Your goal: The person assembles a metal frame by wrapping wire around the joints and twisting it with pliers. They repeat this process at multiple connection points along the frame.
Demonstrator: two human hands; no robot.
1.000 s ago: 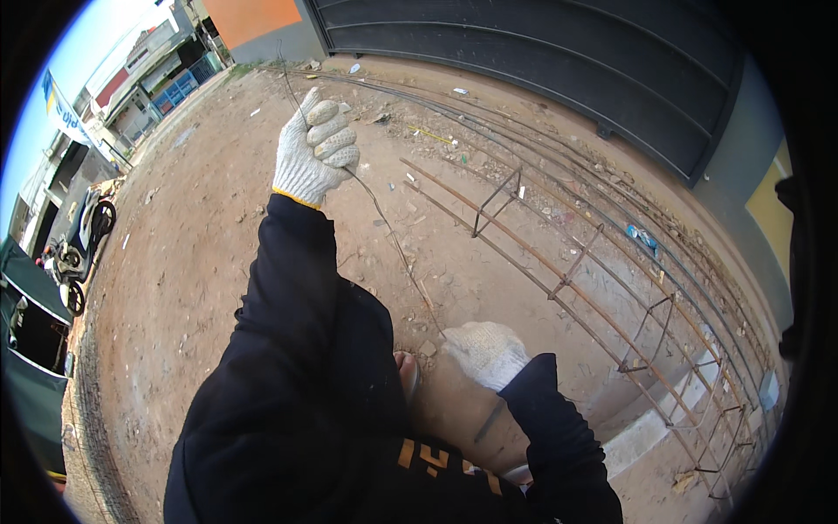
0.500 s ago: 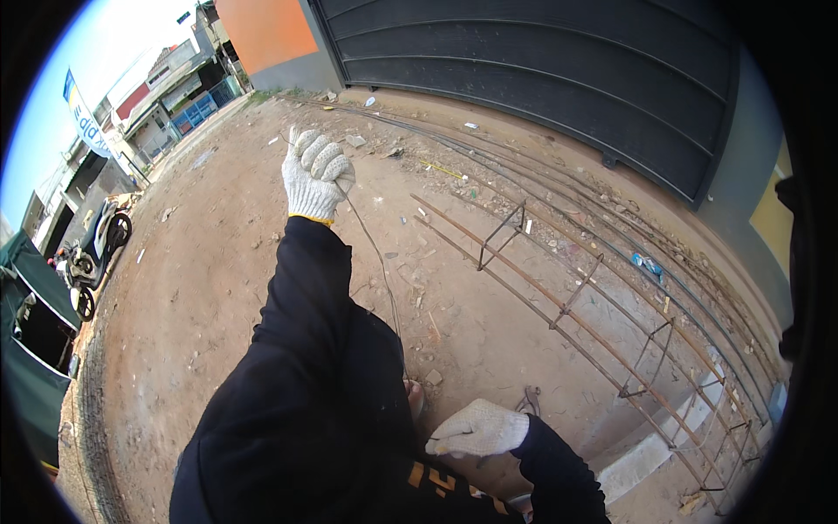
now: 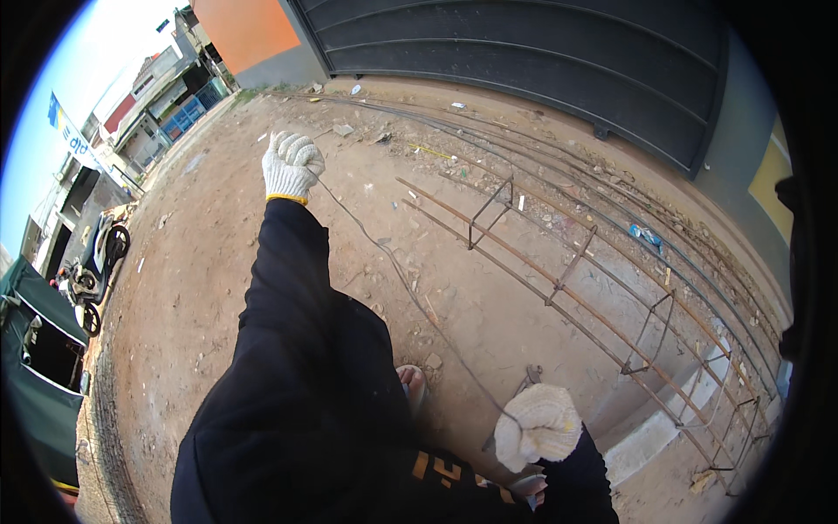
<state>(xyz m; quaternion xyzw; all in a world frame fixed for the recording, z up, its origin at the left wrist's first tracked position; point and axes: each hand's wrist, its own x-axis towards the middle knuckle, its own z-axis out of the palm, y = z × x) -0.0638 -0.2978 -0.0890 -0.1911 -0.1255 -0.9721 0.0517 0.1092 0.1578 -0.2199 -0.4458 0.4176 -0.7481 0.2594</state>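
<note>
A thin dark wire (image 3: 410, 284) stretches across my front between my two hands, slightly curved. My left hand (image 3: 293, 164), in a white knit glove with a yellow cuff edge, reaches far forward with its fingers curled closed around the wire's far part. My right hand (image 3: 537, 426), in a matching glove, is low at the right near my body, closed on the wire's nearer part; its fingertips are mostly hidden. Beside this hand shows a small greyish thing (image 3: 527, 378) that I cannot make out.
At the right lies a rusty rebar cage (image 3: 559, 286) with square stirrups, partly over a pit with a pale concrete edge (image 3: 642, 450). Long bars (image 3: 489, 144) run along a black gate (image 3: 524, 70). A motorcycle (image 3: 98, 262) and dark green tarp (image 3: 35, 375) are left. My foot (image 3: 410, 380) stands on dirt.
My right hand has moved right and turned over, now closed on the wire. The wire, which hung down from my left hand, now runs slanting between both hands. The view has shifted slightly.
</note>
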